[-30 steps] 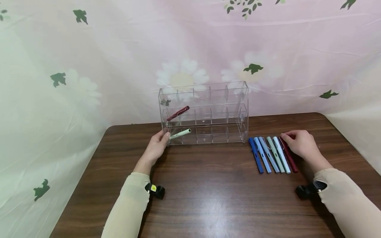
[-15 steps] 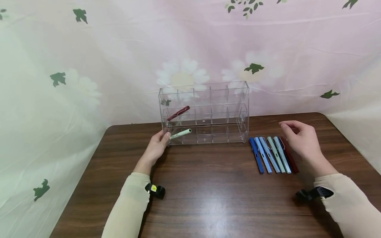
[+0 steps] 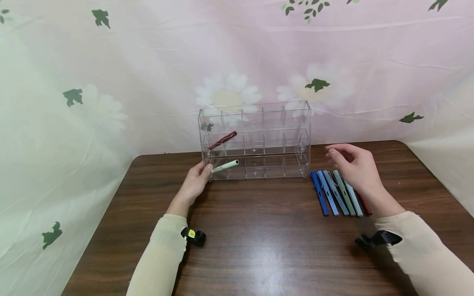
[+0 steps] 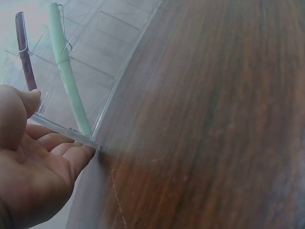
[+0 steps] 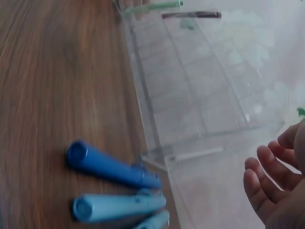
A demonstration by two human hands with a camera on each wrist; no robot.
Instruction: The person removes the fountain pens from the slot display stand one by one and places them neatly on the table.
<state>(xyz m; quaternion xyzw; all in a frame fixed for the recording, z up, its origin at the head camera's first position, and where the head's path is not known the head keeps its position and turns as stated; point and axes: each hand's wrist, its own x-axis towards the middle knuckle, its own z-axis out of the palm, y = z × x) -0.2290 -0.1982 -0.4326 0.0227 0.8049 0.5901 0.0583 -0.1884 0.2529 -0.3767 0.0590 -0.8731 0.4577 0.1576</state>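
Observation:
A clear plastic tiered pen rack [image 3: 255,178] stands at the back of the table. My left hand [image 3: 195,181] grips its left end, thumb in front and fingers behind the side wall. Two pens lean in its left compartments: a dark red pen [image 3: 223,140] in the middle tier and a mint green pen [image 3: 226,165] in the front one. My right hand [image 3: 359,170] is raised over a row of pens, fingers loosely bent and holding nothing. In that row a dark blue pen [image 3: 320,194] lies leftmost, then lighter blue and green ones. A second dark red pen [image 3: 366,205] is partly hidden under the hand.
The brown wooden table [image 3: 259,246] has rounded back corners. A patterned cloth [image 3: 159,82] with flowers and leaves hangs right behind the rack. The row of pens lies just right of the rack's right end.
My right hand has let go of the dark red pen at the row's right end, lifted, and shifted left over the row. My left hand keeps its grip on the rack.

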